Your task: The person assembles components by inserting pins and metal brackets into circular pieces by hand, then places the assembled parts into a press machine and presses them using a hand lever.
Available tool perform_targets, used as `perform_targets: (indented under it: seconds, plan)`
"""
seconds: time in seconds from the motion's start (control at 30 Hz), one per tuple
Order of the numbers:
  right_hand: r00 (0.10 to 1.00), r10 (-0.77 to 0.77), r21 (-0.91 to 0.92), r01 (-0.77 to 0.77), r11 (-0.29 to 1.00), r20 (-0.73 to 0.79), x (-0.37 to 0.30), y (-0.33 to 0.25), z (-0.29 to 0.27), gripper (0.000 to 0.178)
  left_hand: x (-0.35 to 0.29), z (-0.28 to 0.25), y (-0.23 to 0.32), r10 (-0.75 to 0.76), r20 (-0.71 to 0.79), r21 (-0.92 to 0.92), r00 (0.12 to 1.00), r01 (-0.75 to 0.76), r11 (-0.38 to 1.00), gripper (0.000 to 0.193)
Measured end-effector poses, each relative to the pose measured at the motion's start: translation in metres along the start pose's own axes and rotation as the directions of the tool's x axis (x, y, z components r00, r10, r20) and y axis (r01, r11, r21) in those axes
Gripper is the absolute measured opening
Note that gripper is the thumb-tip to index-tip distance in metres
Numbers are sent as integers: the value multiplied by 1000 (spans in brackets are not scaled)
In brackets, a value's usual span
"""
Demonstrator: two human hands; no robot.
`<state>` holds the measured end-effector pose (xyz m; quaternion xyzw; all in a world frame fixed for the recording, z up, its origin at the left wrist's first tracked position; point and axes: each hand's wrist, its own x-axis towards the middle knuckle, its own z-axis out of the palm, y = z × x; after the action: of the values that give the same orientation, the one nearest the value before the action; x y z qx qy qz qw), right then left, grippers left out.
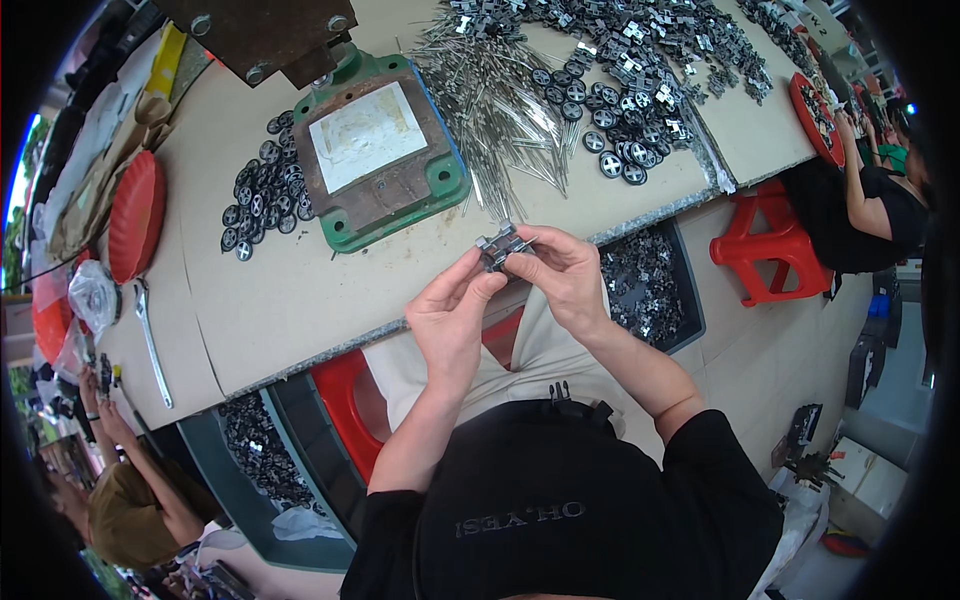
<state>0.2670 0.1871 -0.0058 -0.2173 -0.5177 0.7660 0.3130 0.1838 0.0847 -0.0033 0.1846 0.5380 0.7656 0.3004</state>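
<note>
Just off the front edge of the table, I pinch a small dark grey toy-car chassis [505, 247] with both hands. The fingers and thumb of my left hand [450, 310] grip its left side. My right hand [568, 278] closes on its right side, the thumb lying across its lower face. Something thin and shiny shows by the right fingertips, too small to make out for sure. Beyond my hands lies a heap of thin metal rods [500, 120]. Black wheels with silver spokes form one pile [625, 125] right of the rods and another [268, 190] to the left.
A green press base [395, 205] with a metal plate stands on the table [280, 310]. Grey parts [640, 40] are heaped at the back. A wrench [152, 345] and red dish [138, 218] lie left. Bins of parts [690, 290] flank me. Co-workers sit on both sides.
</note>
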Motion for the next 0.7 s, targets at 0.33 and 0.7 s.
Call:
perform_targets:
  seconds: [0.33, 0.7]
  plan:
    - [977, -49, -380, 127, 916, 209, 28, -33, -21, 19, 14, -7, 2, -219, 234, -481, 947, 309, 821, 27]
    - [920, -372, -992, 127, -18, 124, 94, -55, -90, 20, 17, -19, -3, -258, 233, -406, 938, 335, 850, 27]
